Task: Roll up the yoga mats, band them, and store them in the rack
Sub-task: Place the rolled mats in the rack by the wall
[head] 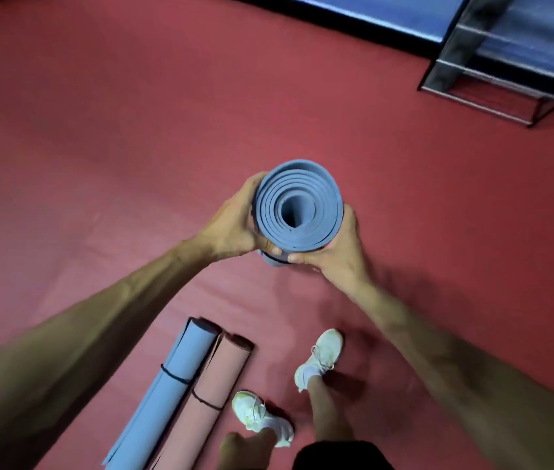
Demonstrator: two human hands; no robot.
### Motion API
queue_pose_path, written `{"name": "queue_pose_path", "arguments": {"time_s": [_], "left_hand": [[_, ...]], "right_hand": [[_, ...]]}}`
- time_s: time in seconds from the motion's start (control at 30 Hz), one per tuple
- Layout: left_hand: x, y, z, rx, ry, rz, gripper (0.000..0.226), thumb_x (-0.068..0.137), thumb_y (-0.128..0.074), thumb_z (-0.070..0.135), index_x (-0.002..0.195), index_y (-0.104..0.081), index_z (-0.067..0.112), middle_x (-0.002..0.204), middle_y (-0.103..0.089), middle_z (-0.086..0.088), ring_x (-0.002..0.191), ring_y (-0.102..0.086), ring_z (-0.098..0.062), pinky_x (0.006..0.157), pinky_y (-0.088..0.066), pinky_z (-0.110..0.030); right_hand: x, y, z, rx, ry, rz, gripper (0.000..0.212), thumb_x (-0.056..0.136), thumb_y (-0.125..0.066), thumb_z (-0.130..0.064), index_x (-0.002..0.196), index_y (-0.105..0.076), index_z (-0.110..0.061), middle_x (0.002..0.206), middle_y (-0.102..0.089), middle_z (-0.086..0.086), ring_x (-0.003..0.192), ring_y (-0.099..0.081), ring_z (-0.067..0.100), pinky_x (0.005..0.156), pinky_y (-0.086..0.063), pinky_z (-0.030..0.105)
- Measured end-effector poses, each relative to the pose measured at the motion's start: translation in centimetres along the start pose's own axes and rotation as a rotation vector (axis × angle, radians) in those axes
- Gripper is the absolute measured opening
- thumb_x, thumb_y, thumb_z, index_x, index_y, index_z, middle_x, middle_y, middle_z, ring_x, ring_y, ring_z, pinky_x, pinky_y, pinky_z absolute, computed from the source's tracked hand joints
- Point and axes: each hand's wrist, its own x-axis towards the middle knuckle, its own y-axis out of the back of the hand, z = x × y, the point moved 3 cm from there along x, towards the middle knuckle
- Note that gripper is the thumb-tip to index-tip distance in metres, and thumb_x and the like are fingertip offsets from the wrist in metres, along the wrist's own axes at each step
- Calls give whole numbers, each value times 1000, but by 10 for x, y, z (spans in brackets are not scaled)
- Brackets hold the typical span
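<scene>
Stands on a red floor (99, 130), open and bare across the whole left side and upper middle of the frame. At the upper right, against a dark border and a blue strip (353, 18) along the top edge, a metal rack (492, 79) with open shelves, well apart from both hands. At the lower left, just beside two white shoes (262, 415), a rolled blue mat (170, 371) and a rolled pink mat (211, 378), side by side and touching, each ringed by a dark band, long axes running from the lower left corner up toward the centre. Grips a third mat (299, 206), blue and rolled, at frame centre. Left hand (234, 225) clamped round its left side, right hand (336, 245) clamped round its right side, thumbs nearly meeting above a black band (270, 257). Held on end, long axis pointing up at the camera, spiral end face uppermost, lower end hidden behind the roll.
</scene>
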Motion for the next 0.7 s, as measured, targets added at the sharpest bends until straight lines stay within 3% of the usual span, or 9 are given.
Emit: {"name": "queue_pose_path", "arguments": {"time_s": [0.17,0.27,0.33,0.4,0.43,0.5,0.57,0.63,0.7], "left_hand": [[65,-2,103,-3,-131,-39,115,46,-96,21,138,-26,30,129,-44,22,122,-47,-4,103,-42,-29],[102,0,160,-24,-250,-74,119,44,-96,25,140,-25,17,134,-42,8,124,-43,-1,101,-38,-17],[125,3,194,-53,-326,-87,121,44,-95,34,141,-25,16,139,-38,-1,130,-40,-6,106,-36,-22],[149,7,225,-99,-355,-75,120,42,-94,42,139,-27,19,139,-38,-3,131,-40,-9,108,-38,-33],[160,8,239,-128,-354,-69,116,40,-94,42,135,-30,21,136,-41,-2,128,-43,-5,106,-40,-31],[183,11,265,-171,-348,-78,107,39,-92,39,127,-33,24,127,-47,5,117,-49,6,98,-44,-20],[209,14,282,-180,-343,-80,113,37,-91,43,130,-32,19,124,-49,12,114,-50,8,97,-45,-21],[240,17,294,-180,-355,-86,117,36,-92,46,133,-33,19,123,-52,17,114,-52,7,98,-46,-23],[272,19,306,-206,-374,-114,106,40,-94,42,129,-37,31,121,-55,21,112,-54,9,96,-45,-18]], "right_hand": [[22,102,-65,-90,126,96,117,36,-98,-28,136,-38,-26,128,-43,-10,121,-42,5,99,-38,16],[33,159,-105,-148,213,130,114,41,-96,-29,135,-33,-40,119,-38,-22,123,-40,6,104,-39,30],[44,192,-134,-172,258,132,115,46,-95,-28,139,-29,-41,121,-36,-26,128,-36,8,109,-36,36],[57,220,-163,-178,315,153,112,51,-93,-32,143,-29,-36,132,-40,-21,133,-34,9,112,-34,38],[64,231,-177,-178,354,165,110,52,-92,-35,143,-30,-35,136,-43,-18,133,-36,9,111,-34,39],[79,251,-198,-157,384,187,101,56,-93,-30,138,-35,-37,135,-48,-18,130,-41,-1,108,-36,25],[96,268,-213,-145,376,212,95,59,-92,-20,133,-36,-38,129,-49,-26,119,-42,-17,97,-32,4],[117,286,-222,-147,369,250,92,60,-91,-16,131,-37,-38,124,-49,-29,111,-42,-25,89,-30,-2],[139,302,-229,-149,346,296,89,60,-90,-15,127,-37,-42,122,-48,-30,107,-41,-30,86,-29,-4]]}}
